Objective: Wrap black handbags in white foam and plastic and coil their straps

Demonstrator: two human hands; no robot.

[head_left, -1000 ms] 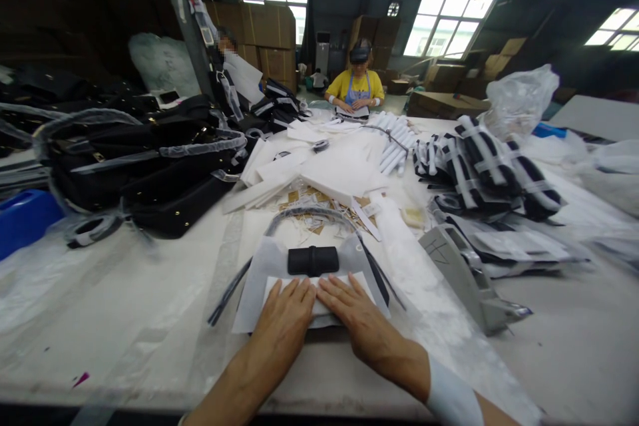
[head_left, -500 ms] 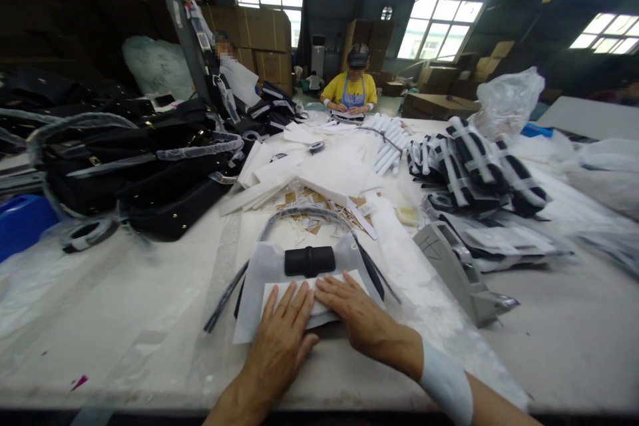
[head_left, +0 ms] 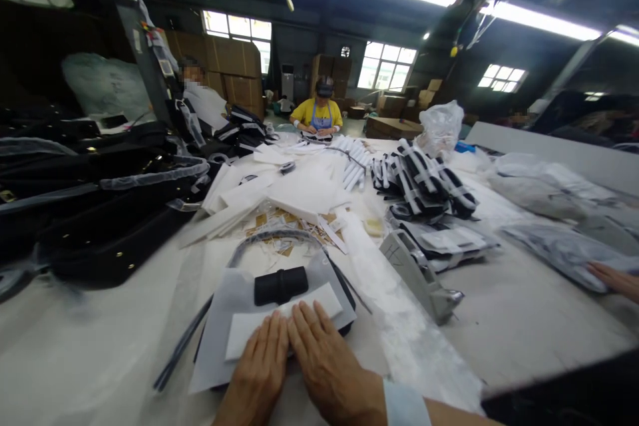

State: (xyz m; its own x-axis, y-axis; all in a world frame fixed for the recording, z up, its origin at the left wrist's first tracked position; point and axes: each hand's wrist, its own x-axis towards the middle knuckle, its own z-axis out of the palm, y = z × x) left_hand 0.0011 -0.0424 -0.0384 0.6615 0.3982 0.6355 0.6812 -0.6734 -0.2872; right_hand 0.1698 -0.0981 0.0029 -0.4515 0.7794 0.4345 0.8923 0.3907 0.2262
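Note:
In front of me on the table lies a black handbag (head_left: 345, 289), mostly hidden beneath a thin translucent sheet (head_left: 212, 363). Its wrapped handle (head_left: 272, 234) arches away from me, and a dark strap (head_left: 182, 343) sticks out on the left. A small black padded piece with a band round its middle (head_left: 280, 285) rests on the sheet. Nearer to me is a folded white pad (head_left: 240, 335). My left hand (head_left: 260, 363) and my right hand (head_left: 327, 365) press flat on this pad, side by side, fingers stretched out.
Right of the bag stand a grey tape dispenser (head_left: 417, 276) and strapped black bundles (head_left: 414, 180). White sheets (head_left: 299, 190) and paper scraps (head_left: 279, 223) lie beyond; black bags (head_left: 114, 226) pile up left. A co-worker (head_left: 319, 113) sits opposite. Another person's hand (head_left: 616, 279) touches plastic at right.
My view has swung right and upward, so the scene sits further left and lower. My hands have come together on the pad. Another person's hand now shows at the right edge.

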